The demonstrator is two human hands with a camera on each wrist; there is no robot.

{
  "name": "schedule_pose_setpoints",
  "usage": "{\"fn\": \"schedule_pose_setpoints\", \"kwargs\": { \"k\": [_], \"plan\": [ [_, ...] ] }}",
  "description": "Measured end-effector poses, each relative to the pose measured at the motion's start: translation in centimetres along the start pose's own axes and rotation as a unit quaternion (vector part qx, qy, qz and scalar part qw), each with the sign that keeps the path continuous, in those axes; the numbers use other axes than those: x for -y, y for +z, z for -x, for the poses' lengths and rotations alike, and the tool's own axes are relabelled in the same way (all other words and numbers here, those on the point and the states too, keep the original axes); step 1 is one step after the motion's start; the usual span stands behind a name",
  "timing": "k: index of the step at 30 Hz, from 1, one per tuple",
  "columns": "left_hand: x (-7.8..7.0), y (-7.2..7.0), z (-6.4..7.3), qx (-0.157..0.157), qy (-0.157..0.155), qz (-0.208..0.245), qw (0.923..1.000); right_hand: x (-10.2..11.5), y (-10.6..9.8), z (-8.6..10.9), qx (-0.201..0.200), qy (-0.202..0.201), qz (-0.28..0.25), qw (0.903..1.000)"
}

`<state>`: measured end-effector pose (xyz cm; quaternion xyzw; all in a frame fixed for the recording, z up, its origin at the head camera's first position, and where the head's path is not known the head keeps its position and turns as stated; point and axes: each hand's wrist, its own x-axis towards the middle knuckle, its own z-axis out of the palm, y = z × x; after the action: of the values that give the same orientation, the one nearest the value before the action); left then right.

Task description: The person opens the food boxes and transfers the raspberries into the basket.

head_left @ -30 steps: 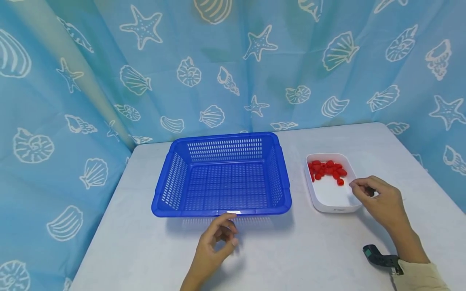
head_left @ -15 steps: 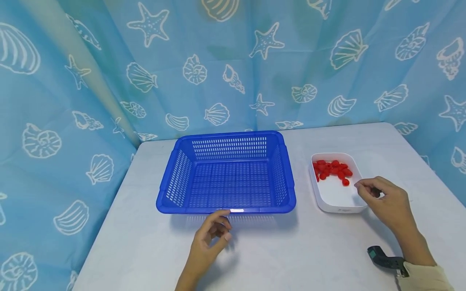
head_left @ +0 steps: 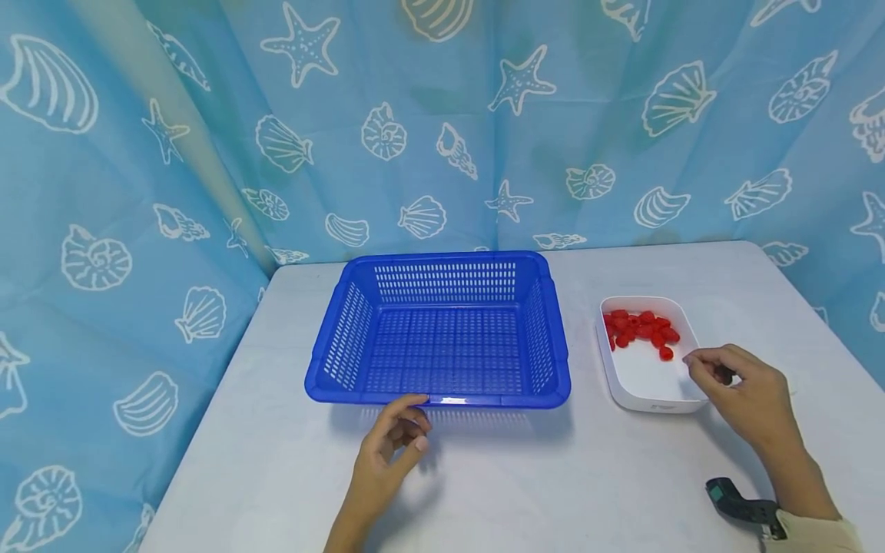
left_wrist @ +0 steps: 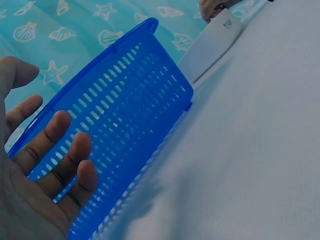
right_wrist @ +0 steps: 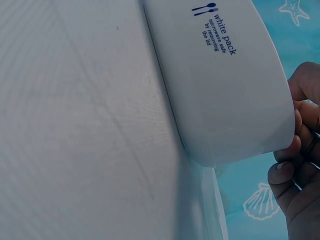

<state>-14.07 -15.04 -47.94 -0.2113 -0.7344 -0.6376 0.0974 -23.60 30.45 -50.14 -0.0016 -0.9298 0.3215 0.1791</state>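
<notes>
Just in front of the blue plastic basket (head_left: 452, 401) my left hand (head_left: 383, 461) hovers with relaxed, slightly bent fingers. Its index fingertip overlaps the front rim in the head view; in the left wrist view its fingers (left_wrist: 80, 147) are spread before the perforated wall, holding nothing. My right hand (head_left: 750, 392) is at the right rim of a white plastic container (head_left: 653, 384), thumb and index tips close together. The right wrist view has the container wall (right_wrist: 225, 95) partly covering those tips, so any grip is hidden. Red raspberries (head_left: 643, 330) lie toward the container's back.
A white cloth-covered table (head_left: 512, 491) carries both containers, with a gap between them. Behind and to the left hangs a blue seashell-patterned curtain (head_left: 415, 177). A black wrist strap device (head_left: 740, 503) sits by the right sleeve (head_left: 816, 535).
My left hand has drifted left along the basket's front rim. The whole scene has shifted a little rightward in the head view. The right hand has stayed at the container's rim.
</notes>
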Motion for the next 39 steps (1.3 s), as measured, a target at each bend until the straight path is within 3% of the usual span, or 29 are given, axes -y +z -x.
{"fn": "schedule_pose_setpoints", "kwargs": {
  "k": [6, 14, 24, 39],
  "plan": [
    [1.5, -1.0, 0.4, -0.018, 0.02, -0.001, 0.9996, 0.3, 0.4, 0.1, -0.003, -0.003, -0.006, 1.0],
    [1.3, -2.2, 0.8, -0.027, -0.01, 0.002, 0.9996, 0.6, 0.4, 0.1, -0.004, -0.01, -0.013, 0.9999],
    [1.7, -3.0, 0.9, -0.04, -0.006, 0.02, 0.999, 0.3, 0.4, -0.1, -0.004, -0.009, -0.004, 0.9999],
    [1.1, -5.0, 0.9, -0.068, -0.016, 0.023, 0.9973, 0.1, 0.1, 0.1, -0.003, -0.006, 0.008, 0.9999]
  ]
}}
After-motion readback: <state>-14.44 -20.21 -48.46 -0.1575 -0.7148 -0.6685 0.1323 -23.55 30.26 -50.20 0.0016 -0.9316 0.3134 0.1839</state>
